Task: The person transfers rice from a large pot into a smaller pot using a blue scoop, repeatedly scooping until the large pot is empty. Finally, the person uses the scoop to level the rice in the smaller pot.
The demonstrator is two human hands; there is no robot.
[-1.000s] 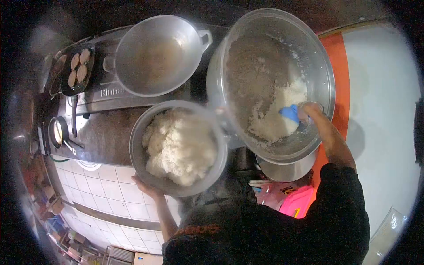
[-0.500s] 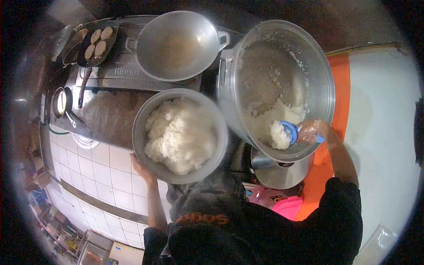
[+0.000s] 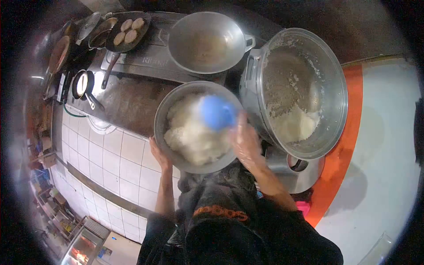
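My left hand (image 3: 160,154) grips the left side of a large grey metal bowl (image 3: 160,115); part of its fingers is hidden by the bowl. A heap of white rice (image 3: 194,141) fills much of the bowl. In my right hand (image 3: 247,142), which wears a clear plastic glove, is a blue rice scoop (image 3: 216,112). The scoop is smeared by motion above the rice, its bottom turned upward. To the right stands a deep metal pot (image 3: 255,84) with rice (image 3: 297,126) in its near part and grains stuck to its wall.
A wide wok (image 3: 205,44) sits on the stove behind the bowl. At the back left are a pan with several round patties (image 3: 131,36) and a small frying pan (image 3: 82,85). A metal lid (image 3: 282,163) lies under the pot's near edge. An orange-edged wall (image 3: 353,119) rises at the right.
My right hand has moved left with the scoop, from inside the pot to over the bowl. The scoop has turned over. My left hand stays on the bowl; the view has shifted.
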